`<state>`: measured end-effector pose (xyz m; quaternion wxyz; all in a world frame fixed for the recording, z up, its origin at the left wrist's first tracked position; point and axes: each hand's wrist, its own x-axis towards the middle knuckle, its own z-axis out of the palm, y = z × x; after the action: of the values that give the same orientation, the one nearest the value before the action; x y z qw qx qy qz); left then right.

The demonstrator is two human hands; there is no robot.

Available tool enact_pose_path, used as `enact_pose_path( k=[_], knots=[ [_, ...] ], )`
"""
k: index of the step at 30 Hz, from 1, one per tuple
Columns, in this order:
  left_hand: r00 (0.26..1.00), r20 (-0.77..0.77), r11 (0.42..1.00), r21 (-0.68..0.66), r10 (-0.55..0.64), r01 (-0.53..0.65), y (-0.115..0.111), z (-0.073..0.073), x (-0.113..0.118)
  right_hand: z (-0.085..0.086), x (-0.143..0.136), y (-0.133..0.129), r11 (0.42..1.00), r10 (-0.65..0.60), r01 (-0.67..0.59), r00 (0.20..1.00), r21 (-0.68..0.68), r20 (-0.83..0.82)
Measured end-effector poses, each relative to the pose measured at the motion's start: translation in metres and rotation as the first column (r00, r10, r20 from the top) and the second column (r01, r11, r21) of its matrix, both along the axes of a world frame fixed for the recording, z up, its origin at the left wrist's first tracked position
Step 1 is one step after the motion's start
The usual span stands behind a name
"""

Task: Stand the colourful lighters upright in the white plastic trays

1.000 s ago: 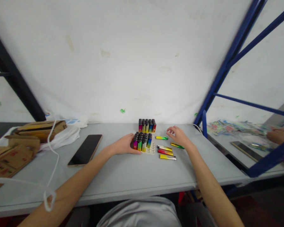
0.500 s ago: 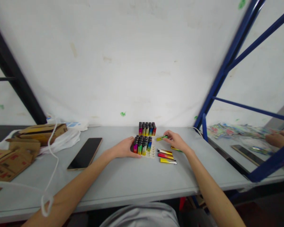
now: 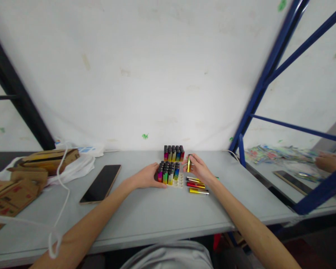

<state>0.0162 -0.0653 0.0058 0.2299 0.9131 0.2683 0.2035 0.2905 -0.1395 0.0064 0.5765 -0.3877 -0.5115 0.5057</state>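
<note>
My left hand [image 3: 146,176] is curled round the left side of a pale tray [image 3: 179,183] with round holes, its thumb at the near corner. Several lighters [image 3: 165,176] with black tops and colourful metallic bodies stand upright in that tray, and holes at its right side show bare. Between the fingers of my right hand [image 3: 201,169] is a yellow lighter [image 3: 188,164], held upright just right of the tray. Several loose lighters [image 3: 196,185], red and yellow among them, lie flat below that hand, some partly covered by it.
Behind the tray stands another block of upright lighters [image 3: 174,154], close to the wall. A phone [image 3: 101,184] lies to the left, with cardboard boxes [image 3: 15,194] and a white cable [image 3: 62,179] farther left. A blue metal frame [image 3: 248,121] rises at the right; another person's hand [image 3: 329,164] is beyond it.
My right hand has moved left towards the tray, and the lighter in it has turned from lying level to upright. My left hand has stayed at the tray.
</note>
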Motion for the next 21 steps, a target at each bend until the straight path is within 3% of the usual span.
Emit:
enact_pose_path(
  k=[3,6,12,17,21],
  knots=[
    [1.000,0.001,1.000,-0.004,0.004,-0.004,-0.001,0.001,0.000,-0.001,-0.006,-0.001,1.000,-0.014,0.014,0.997,-0.009,0.081],
    [1.000,0.002,1.000,-0.010,0.000,0.000,-0.003,0.003,-0.001,-0.003,-0.009,0.000,0.994,-0.108,0.101,0.970,0.044,0.217],
    [1.000,-0.011,1.000,-0.011,-0.008,0.008,-0.005,0.005,0.000,-0.009,-0.011,-0.001,0.934,-0.344,0.237,0.803,0.267,0.487],
    [0.999,-0.032,1.000,-0.006,0.019,-0.019,-0.006,0.006,0.000,-0.012,-0.017,-0.001,0.898,-0.440,0.351,0.702,0.265,0.560],
    [0.999,-0.037,1.000,0.004,0.011,-0.011,-0.006,0.006,0.000,-0.009,-0.022,-0.003,0.893,-0.450,0.327,0.664,0.309,0.597]
  ],
)
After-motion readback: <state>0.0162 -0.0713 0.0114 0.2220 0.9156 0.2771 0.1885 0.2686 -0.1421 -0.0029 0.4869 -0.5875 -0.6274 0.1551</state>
